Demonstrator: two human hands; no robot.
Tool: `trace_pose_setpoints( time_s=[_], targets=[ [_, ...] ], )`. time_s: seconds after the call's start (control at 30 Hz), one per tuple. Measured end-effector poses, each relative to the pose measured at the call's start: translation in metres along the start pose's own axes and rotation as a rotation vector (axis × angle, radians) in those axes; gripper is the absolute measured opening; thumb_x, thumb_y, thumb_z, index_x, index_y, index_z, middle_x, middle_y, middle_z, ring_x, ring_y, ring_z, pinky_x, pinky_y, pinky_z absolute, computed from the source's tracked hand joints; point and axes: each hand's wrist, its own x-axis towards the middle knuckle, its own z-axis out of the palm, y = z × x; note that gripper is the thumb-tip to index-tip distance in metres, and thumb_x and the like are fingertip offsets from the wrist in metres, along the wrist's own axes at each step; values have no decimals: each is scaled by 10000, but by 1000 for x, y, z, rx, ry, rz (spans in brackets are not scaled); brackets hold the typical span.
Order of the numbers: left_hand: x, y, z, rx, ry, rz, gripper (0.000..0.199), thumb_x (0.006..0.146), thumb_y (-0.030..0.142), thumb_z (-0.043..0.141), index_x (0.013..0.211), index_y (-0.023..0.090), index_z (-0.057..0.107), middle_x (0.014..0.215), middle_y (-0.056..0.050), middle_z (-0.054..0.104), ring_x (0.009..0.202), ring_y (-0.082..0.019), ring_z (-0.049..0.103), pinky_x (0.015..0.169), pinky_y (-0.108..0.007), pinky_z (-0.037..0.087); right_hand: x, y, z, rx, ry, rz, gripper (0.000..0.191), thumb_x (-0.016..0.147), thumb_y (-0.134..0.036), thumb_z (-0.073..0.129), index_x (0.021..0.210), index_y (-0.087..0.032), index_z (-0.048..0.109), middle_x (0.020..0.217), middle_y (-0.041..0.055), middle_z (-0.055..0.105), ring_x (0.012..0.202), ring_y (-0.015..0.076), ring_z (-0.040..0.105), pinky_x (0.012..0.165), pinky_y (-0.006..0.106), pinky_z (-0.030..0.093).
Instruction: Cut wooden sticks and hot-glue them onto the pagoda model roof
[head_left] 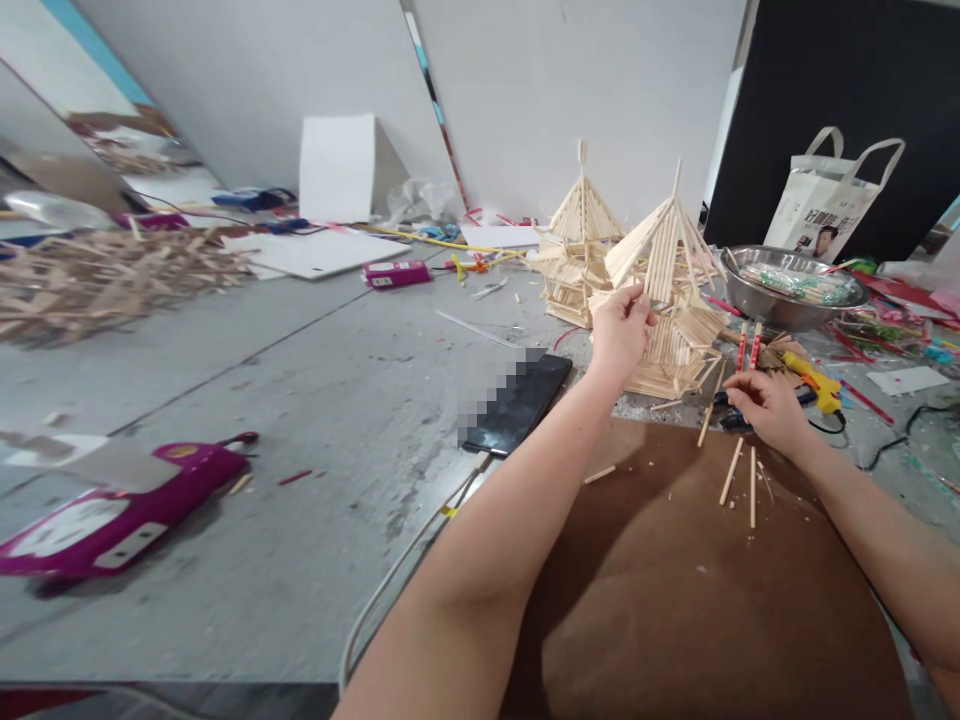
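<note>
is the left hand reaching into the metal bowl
No, the left hand is at the front stick tower, while the bowl stands off to the right.

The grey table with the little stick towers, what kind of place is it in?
Probably a craft workshop: it has stick towers, what looks like a yellow glue gun, and loose sticks on a brown sheet.

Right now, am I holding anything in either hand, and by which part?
Your left hand seems to pinch the front stick house by the lower edge of its roof; whether your right hand holds anything can't be told.
</note>
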Motion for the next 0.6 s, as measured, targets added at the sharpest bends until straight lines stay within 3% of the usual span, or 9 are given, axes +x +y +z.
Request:
trace_pose_setpoints(
  time_s=[0.4, 0.6],
  targets=[
    [3, -8, -2, 48, 20, 58, 188, 826, 190, 466, 917, 153, 626, 555, 55, 470, 385, -28, 311, 369, -188, 253, 0, 5, 1, 19, -50, 16, 201, 800, -354, 506, 867, -189, 598, 760, 32, 639, 669, 150, 573, 609, 285, 447],
    [3, -5, -2, 31, 13, 36, 233, 827, 197, 472, 995, 137, 622, 549, 52, 480, 382, -28, 305, 366, -191, 244, 0, 6, 2, 9, -52, 5, 206, 805, -356, 496, 861, -189, 603, 762, 31, 640, 672, 150, 576, 620, 288, 453]
  ],
)
